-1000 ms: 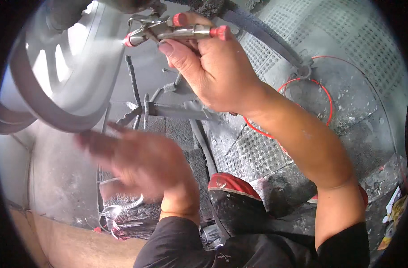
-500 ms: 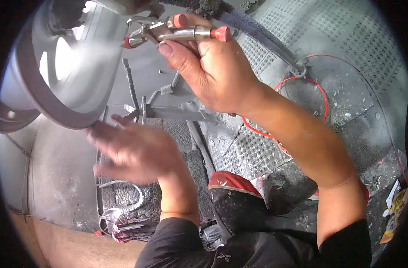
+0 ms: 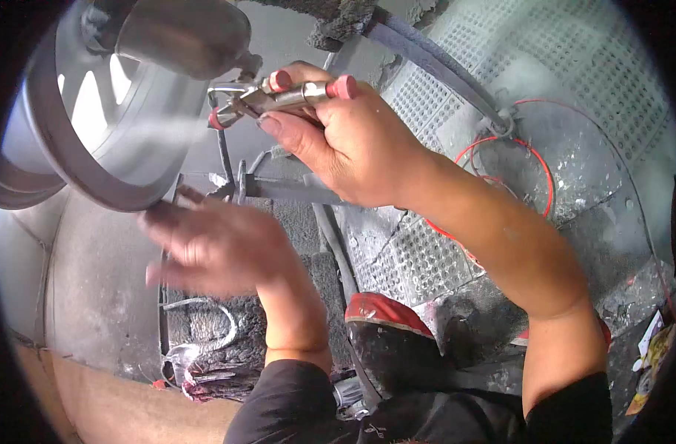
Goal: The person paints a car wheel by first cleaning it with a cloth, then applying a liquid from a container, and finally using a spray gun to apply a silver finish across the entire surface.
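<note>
My right hand [image 3: 360, 144] is closed around a silver spray gun [image 3: 275, 99] with red knobs. A grey metal cup [image 3: 186, 37] sits at the gun's upper left. Pale mist streams leftward from the nozzle into a grey wheel rim [image 3: 93, 186] at the upper left, whose spokes look smeared. My left hand [image 3: 223, 244], blurred by motion, has its fingers apart, with darkened fingertips at the rim's lower edge. Whether they touch it I cannot tell.
Beyond the gun, a grey-coated bar [image 3: 434, 63] slants across a perforated floor mat [image 3: 545, 52]. A red hose [image 3: 551, 185] loops right of my forearm. Below my left hand lie a bent pale hook [image 3: 223, 329] and a dirty bundle [image 3: 219, 377]. My red-trimmed shoe [image 3: 389, 311] shows below.
My right hand and the spray gun sit slightly lower, and more of the cup shows. My left hand stays by the rim's lower edge, shifted slightly left. Mist now drifts over the mat at right.
</note>
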Demonstrator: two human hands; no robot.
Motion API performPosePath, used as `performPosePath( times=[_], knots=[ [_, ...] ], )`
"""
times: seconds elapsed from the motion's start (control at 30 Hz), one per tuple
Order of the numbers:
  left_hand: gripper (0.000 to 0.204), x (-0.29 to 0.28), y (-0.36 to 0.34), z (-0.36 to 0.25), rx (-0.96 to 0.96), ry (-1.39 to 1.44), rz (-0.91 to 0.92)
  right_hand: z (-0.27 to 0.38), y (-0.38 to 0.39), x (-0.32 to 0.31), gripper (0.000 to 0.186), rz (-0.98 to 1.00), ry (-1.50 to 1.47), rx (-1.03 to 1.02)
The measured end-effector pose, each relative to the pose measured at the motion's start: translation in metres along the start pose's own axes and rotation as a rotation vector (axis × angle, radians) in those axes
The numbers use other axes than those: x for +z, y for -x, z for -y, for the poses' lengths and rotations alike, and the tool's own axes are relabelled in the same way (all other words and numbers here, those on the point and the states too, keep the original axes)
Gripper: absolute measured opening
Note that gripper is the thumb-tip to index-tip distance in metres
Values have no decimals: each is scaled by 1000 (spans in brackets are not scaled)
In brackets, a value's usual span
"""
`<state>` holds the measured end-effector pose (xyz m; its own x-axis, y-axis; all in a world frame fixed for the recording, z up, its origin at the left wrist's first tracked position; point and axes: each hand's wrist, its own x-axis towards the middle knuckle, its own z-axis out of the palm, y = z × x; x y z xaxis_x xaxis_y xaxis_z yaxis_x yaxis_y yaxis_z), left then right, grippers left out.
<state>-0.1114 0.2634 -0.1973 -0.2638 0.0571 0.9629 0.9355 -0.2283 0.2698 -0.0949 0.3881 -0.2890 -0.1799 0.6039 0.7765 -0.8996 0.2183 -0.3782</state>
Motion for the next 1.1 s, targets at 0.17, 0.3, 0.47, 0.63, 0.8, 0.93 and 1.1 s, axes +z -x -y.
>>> performPosePath(
  times=[0.17,0.3,0.47,0.63,0.8,0.93,1.1],
  knots=[
    [82,26,35,-51,177,243,203,-14,6,-12,24,33,-36,67],
    [79,-57,-14,4,67,348,292,-9,3,2,23,71,45,12],
    [71,-34,-21,38,-70,-72,21,-11,4,3,22,62,-65,97],
    [82,29,39,-73,0,394,160,-14,3,-6,23,-17,51,23],
    [78,-20,-3,-15,30,149,32,-12,3,0,22,-56,-18,15],
    [75,-52,-19,54,-59,-287,62,-3,-7,-6,25,-50,17,-18],
    [76,-9,7,1,70,-312,-15,-3,-12,-14,19,-163,74,-129]
  ],
)
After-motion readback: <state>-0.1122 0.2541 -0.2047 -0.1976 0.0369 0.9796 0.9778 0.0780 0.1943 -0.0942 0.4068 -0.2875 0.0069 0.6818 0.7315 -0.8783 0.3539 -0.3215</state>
